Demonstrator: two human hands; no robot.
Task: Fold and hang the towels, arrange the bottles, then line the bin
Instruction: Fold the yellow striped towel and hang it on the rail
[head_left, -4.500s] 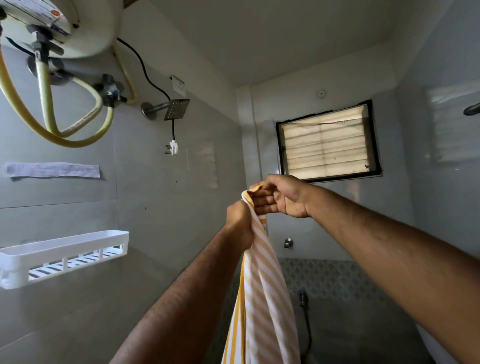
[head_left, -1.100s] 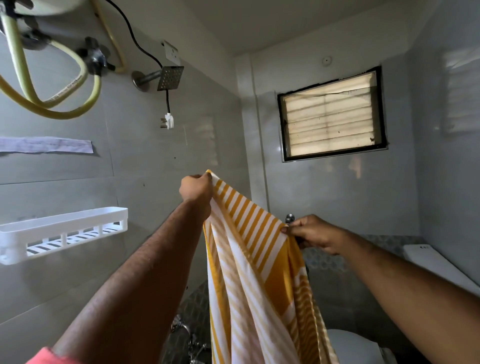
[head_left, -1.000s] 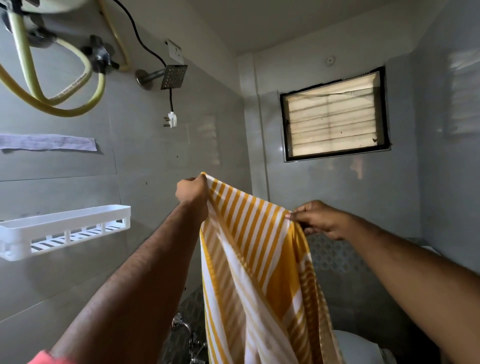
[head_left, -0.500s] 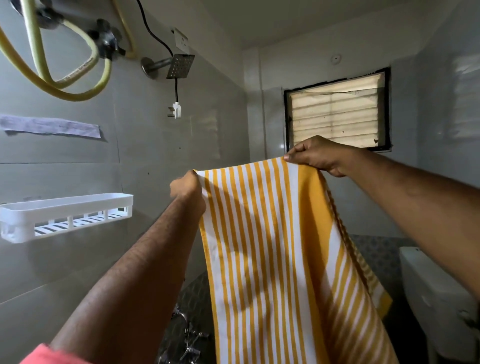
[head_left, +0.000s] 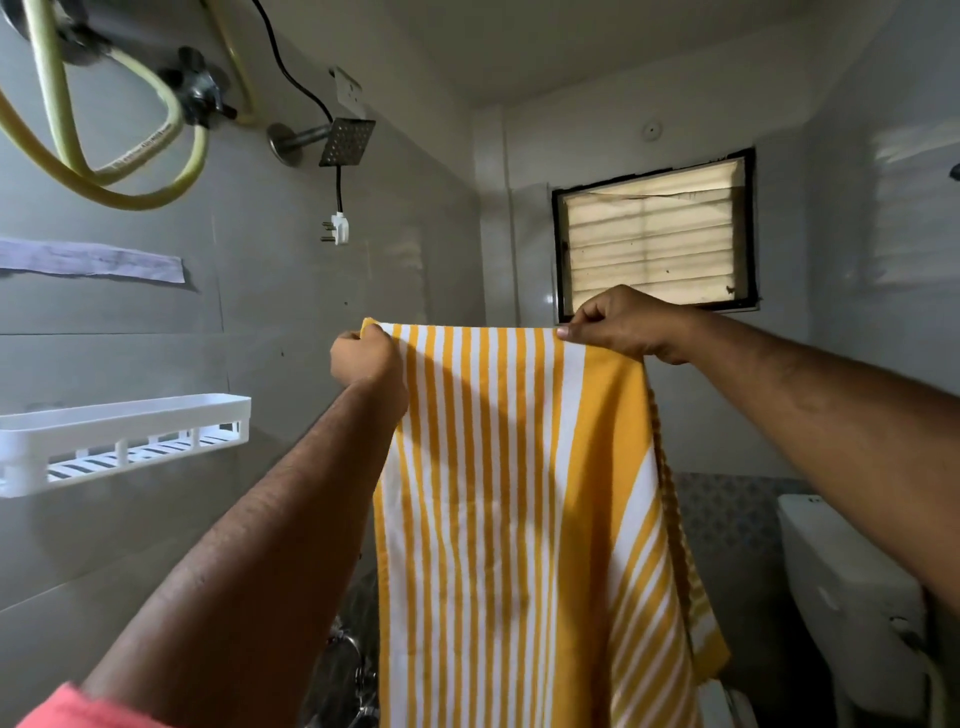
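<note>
A yellow-and-white striped towel (head_left: 498, 493) hangs flat in front of me, its top edge stretched level between my two hands. My left hand (head_left: 366, 358) grips the top left corner. My right hand (head_left: 621, 325) pinches the top edge near the right, where a solid yellow band begins. A further layer of the towel hangs behind on the right side. The lower end of the towel runs out of view.
A white slatted wall shelf (head_left: 124, 431) juts from the left wall. Above it are yellow hoses (head_left: 104, 171), a square shower head (head_left: 345, 140) and a dangling plug (head_left: 337, 228). A louvred window (head_left: 654, 239) is ahead, a white toilet cistern (head_left: 852, 587) at lower right, taps (head_left: 348, 660) below.
My hands have drawn apart and my right hand has risen, so the bunched towel is now spread flat with a level top edge.
</note>
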